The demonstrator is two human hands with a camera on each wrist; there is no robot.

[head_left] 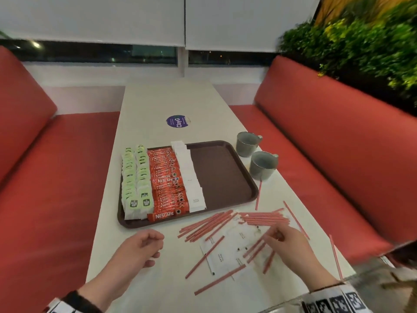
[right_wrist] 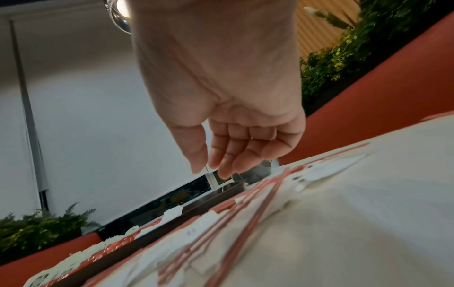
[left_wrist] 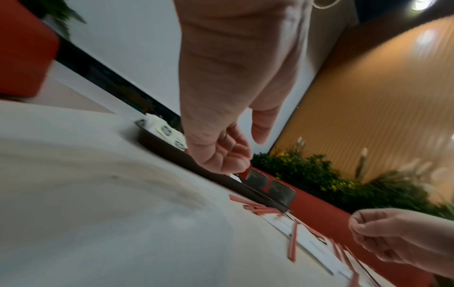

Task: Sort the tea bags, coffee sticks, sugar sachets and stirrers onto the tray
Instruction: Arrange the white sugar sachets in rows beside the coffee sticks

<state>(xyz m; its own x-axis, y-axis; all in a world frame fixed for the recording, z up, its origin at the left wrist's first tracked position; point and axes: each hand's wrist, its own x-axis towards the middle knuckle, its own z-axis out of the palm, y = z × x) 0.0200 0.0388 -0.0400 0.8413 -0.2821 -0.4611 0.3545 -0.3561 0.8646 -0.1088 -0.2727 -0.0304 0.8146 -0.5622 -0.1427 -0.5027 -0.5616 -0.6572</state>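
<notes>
A brown tray [head_left: 222,172] holds rows of green tea bags [head_left: 135,181], red coffee sticks [head_left: 167,184] and white sugar sachets [head_left: 191,181]; its right half is bare. Red stirrers [head_left: 207,227] and loose white sachets [head_left: 225,258] lie scattered on the table in front of it. My right hand [head_left: 274,237] hovers over the stirrers with relaxed fingers [right_wrist: 221,155] and holds nothing. My left hand [head_left: 156,243] hangs loosely curled and empty near the tray's front rim [left_wrist: 172,153].
Two grey mugs [head_left: 246,143] [head_left: 262,164] stand right of the tray. A round purple sticker [head_left: 178,122] lies further back on the white table. Red benches [head_left: 327,136] flank the table. One stirrer [head_left: 336,256] hangs over the right edge.
</notes>
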